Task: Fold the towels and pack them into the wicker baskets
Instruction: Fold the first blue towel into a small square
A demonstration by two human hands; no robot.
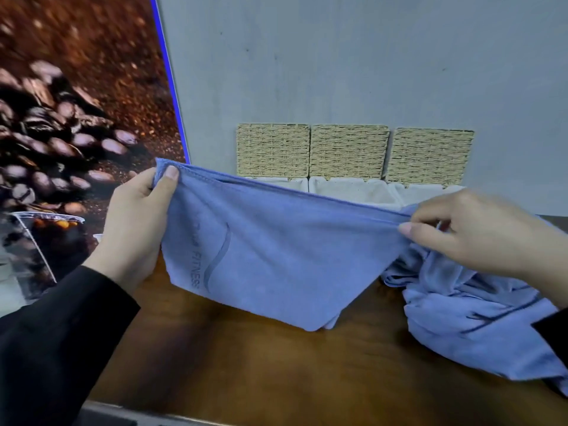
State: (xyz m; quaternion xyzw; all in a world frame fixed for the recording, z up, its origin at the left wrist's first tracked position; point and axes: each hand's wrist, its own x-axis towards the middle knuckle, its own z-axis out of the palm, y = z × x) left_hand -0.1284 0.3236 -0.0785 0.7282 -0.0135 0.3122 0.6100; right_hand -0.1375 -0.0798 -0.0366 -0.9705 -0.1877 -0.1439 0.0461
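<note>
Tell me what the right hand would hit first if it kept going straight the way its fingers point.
The right hand points leftward along the blue towel it pinches, so it would probably meet that towel's stretched top edge first, then the left hand. Depth is uncertain.

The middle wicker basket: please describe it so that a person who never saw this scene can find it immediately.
Look at the grey wall behind the wooden table. Three wicker baskets with pale cloth linings stand in a row against it. The middle wicker basket has a basket on each side, and its lining is the least covered by the blue towel held up in front.
</note>
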